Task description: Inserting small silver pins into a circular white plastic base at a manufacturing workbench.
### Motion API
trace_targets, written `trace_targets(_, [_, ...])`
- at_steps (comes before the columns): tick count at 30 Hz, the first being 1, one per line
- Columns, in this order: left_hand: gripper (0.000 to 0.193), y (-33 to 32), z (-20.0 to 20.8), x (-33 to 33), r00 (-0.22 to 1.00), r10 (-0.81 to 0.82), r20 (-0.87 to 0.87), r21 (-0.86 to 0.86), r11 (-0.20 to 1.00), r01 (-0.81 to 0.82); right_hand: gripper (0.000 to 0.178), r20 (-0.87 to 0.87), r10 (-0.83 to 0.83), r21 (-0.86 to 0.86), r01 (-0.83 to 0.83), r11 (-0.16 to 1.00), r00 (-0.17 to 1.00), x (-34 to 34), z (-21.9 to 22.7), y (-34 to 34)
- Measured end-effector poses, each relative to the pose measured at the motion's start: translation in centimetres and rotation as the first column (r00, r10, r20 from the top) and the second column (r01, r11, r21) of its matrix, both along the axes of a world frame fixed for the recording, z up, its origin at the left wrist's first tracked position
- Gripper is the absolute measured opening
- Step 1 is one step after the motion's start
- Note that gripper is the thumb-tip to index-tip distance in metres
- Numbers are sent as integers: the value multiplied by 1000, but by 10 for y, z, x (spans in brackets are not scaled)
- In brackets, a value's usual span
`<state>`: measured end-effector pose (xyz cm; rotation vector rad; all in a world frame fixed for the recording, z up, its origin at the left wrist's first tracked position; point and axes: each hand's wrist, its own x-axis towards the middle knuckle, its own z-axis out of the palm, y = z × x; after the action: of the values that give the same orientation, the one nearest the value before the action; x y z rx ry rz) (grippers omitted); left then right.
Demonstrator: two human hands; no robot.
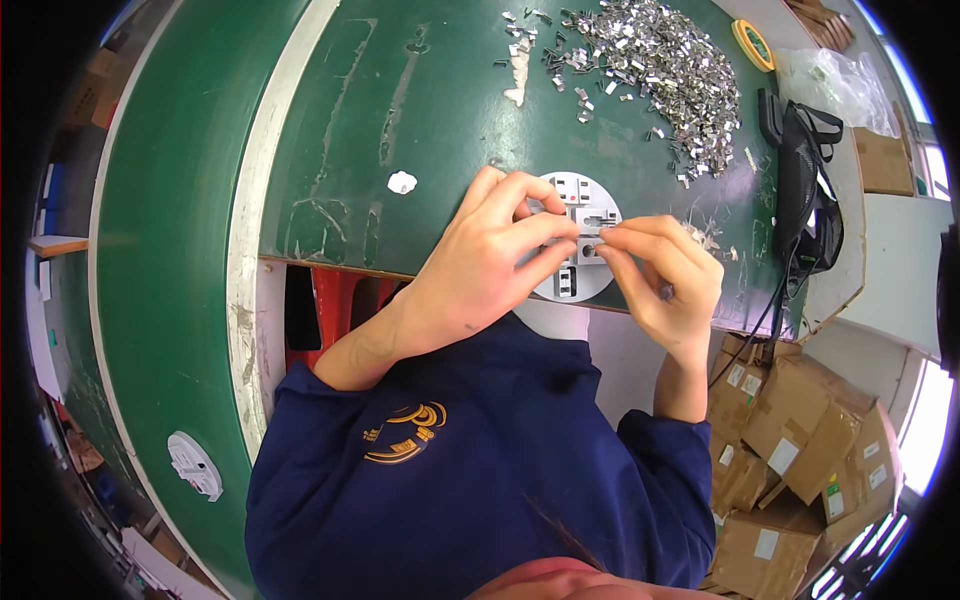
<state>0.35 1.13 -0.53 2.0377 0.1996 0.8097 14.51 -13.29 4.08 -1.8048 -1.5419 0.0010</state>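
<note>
A white round plastic piece point(601, 190) with raised blocks and dark slots lies at the table's near edge, between my hands. My left hand point(492, 245) reaches over its left side, thumb and fingers bent together at the middle blocks. What those fingertips grip, if anything, is hidden. From the right, my right hand point(668, 270) brings thumb and forefinger close together at the blocks on the piece's right side. Anything between them is too small to name. Something small and dark shows by its curled fingers. Part of the round piece is covered by my left hand.
A heap of small metal clips point(665, 75) spreads over the green table point(450, 110), beyond my hands. A yellow tape roll point(753, 46) and a black bag point(808, 190) are at the right. A green conveyor belt point(180, 250) runs along the left; cardboard boxes point(790, 420) stand lower right.
</note>
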Motion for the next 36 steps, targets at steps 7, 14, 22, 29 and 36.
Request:
trace_targets(7, [16, 2, -1, 1, 999, -22, -28, 72, 997, 24, 23, 232, 28, 101, -53, 993, 972, 2, -14, 2])
trace_targets(14, [14, 1, -1, 1, 999, -33, -43, 50, 998, 35, 25, 271, 75, 116, -110, 987, 960, 3, -18, 2])
trace_targets(22, [12, 0, -2, 1, 1000, -10, -21, 87, 996, 12, 19, 166, 56, 11, -59, 998, 985, -2, -11, 3])
trace_targets(29, [15, -1, -2, -1, 999, 30, 15, 83, 996, -32, 14, -2, 66, -102, -66, 993, 998, -1, 2, 8])
trace_targets(36, [18, -1, -5, -3, 993, 99, 64, 73, 992, -103, 11, 5, 102, -180, -99, 979, 995, 1, 5, 16])
